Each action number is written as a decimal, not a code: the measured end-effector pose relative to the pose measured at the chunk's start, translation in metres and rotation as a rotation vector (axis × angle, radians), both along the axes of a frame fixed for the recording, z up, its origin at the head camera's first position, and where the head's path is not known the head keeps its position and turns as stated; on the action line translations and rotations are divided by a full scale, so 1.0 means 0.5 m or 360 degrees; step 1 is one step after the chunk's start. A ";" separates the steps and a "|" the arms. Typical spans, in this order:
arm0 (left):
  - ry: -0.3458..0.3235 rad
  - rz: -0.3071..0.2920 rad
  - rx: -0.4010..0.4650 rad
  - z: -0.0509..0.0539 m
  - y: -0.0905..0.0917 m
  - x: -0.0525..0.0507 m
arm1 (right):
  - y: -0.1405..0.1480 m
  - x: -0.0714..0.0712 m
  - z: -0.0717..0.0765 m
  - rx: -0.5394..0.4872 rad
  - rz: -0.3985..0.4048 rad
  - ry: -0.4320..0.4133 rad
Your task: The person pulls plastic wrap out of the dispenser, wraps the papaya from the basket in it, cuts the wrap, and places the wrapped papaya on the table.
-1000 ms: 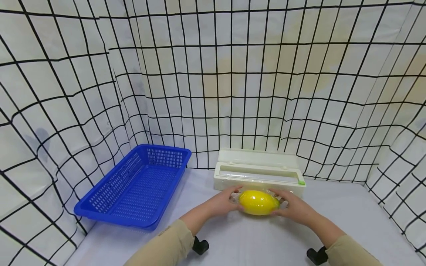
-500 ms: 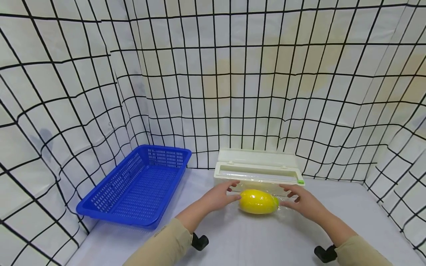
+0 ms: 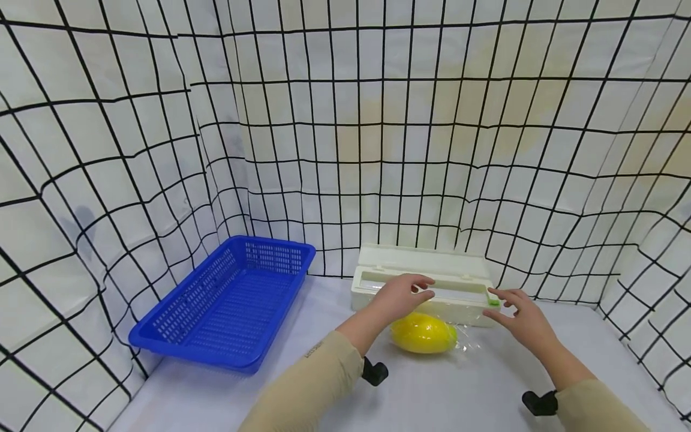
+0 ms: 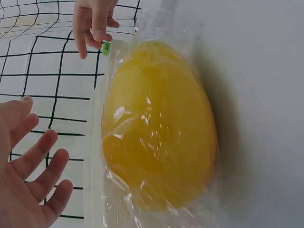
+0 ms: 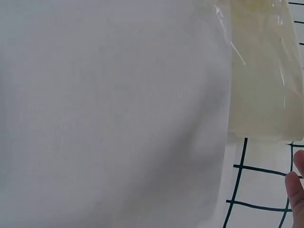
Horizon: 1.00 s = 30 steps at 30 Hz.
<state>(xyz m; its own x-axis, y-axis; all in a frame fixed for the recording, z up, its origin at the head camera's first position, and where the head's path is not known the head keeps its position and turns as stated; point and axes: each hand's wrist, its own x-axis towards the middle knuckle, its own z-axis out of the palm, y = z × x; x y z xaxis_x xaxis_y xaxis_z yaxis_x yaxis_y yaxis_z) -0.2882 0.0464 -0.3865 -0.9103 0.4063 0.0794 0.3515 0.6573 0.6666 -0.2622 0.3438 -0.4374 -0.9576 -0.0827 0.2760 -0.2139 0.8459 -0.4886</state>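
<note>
A yellow, lemon-shaped fruit [image 3: 423, 333] with a green end lies on the white tabletop, covered by clear plastic wrap [image 4: 128, 209]. Behind it stands a white cling film dispenser [image 3: 459, 312] with its lid raised. My left hand [image 3: 402, 295] hovers over the dispenser's front left part, fingers loosely bent and holding nothing; in the left wrist view it [image 4: 33, 175] is apart from the fruit. Around the dispenser's right end, my right hand [image 3: 520, 318] has thumb and forefinger spread beside the green slider [image 3: 493, 299]. Whether it touches the slider is unclear.
A blue plastic basket [image 3: 227, 312] stands on the left of the table. White walls with black grid lines [image 3: 410, 150] enclose the back and sides. Loose wrap [image 3: 466, 342] sticks out at the fruit's right end.
Both hands have let go of the wrapped fruit and moved off it. The left hand went up and right over the dispenser; the right hand went to its right end. The fruit stays put.
</note>
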 end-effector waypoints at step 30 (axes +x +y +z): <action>0.0246 0.0038 -0.0673 -0.045 0.295 -0.030 | 0.036 -0.047 -0.037 0.0086 0.0083 0.0029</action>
